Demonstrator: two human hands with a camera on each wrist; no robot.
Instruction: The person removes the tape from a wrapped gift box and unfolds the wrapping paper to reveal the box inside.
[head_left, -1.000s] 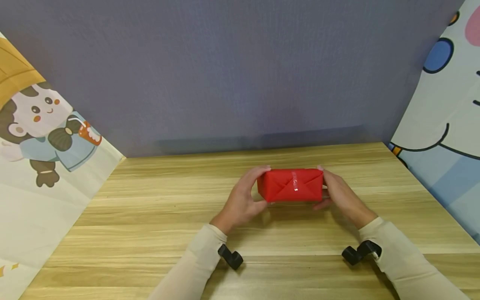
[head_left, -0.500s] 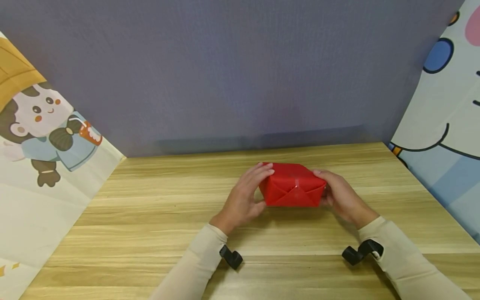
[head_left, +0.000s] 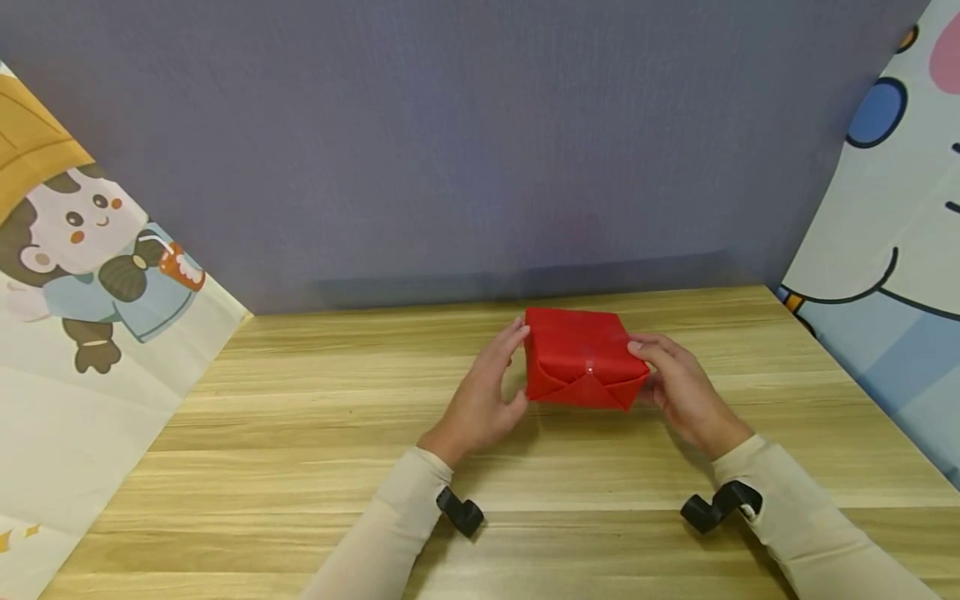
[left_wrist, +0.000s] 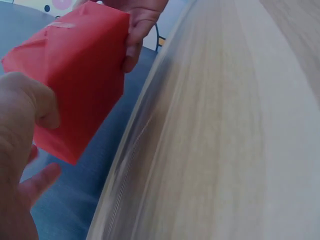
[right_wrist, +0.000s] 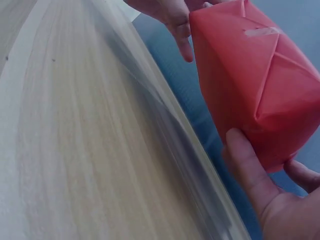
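Observation:
A red-wrapped box, its folded end flap fastened with clear tape, is held above the table, tilted so that its top face and near end show. My right hand grips its right side, thumb on the upper edge and fingers underneath; in the right wrist view the digits lie on either side of a lower corner of the box. At the left side is my left hand, thumb and fingers spread, fingertips at the box's edge. In the left wrist view one digit touches the box while other fingers stand apart from it.
The wood-grain table lies beneath the hands. A grey-blue panel rises behind it, with cartoon-printed sheets at the left and right. Black camera mounts sit on both wrists.
The box has tipped from showing mainly its taped end to showing its top face too. My left fingers have slid from over its top to its left edge; the right hand keeps its grip.

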